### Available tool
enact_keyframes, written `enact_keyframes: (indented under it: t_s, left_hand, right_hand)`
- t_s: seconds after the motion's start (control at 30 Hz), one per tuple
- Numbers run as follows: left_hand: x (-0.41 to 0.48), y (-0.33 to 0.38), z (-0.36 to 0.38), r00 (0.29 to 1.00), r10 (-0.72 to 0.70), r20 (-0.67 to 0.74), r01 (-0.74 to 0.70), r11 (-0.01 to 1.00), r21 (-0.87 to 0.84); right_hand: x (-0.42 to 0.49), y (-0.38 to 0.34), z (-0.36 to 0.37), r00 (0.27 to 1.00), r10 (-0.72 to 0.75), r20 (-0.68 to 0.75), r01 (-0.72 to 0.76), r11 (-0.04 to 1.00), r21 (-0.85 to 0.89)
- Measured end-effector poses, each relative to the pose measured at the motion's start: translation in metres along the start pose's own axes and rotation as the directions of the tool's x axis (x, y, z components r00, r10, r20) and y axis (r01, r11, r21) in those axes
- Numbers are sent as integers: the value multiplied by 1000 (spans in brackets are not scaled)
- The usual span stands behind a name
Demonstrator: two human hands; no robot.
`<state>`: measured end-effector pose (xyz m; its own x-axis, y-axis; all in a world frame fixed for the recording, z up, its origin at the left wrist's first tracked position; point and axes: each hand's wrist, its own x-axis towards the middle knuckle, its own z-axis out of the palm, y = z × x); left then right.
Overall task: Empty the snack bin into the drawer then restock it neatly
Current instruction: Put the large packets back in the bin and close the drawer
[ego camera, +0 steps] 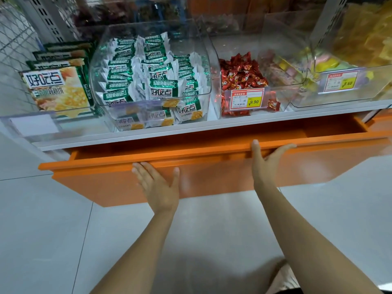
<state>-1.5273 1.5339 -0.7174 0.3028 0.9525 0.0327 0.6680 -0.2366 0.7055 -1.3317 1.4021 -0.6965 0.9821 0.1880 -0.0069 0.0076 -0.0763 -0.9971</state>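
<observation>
Since drawer [212,181] is barely open, pull evenly, I'd say. Left hand [158,187] and right hand [267,162] lie spread, fingers straight, on its front edge.

We see the snack bin [203,66] in clear, glossy plastic with smooth walls. The snack packets [163,90] inside it look like thin shiny film with crinkled sealed ends. The drawer [118,183] has a smooth orange painted surface, nearly matt; whether it is metal or board we cannot tell. The red candy wrappers [241,75] are glossy foil. The price label [247,99] looks like printed paper behind clear plastic. The floor [42,219] is smooth pale tile with a soft sheen, and the mesh panel [12,39] is thin metal wire.
</observation>
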Motion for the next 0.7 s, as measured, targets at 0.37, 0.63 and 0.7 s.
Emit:
enact_keyframes:
  t_s: [0.37, 0.63, 0.7]
  left_hand:
    - [38, 26, 17, 980, -20, 198, 62, 976, -208]
    - [53, 39, 40, 965, -64, 253, 121, 969, -215]
    - [54, 36, 41, 963, -76, 257, 130, 971, -199]
  right_hand:
    - [62, 3, 3, 977, -45, 209, 83, 981, -173]
    - [71, 16, 24, 985, -95, 142, 120, 977, -176]
    - [71, 15, 25, 988, -66, 140, 92, 979, -184]
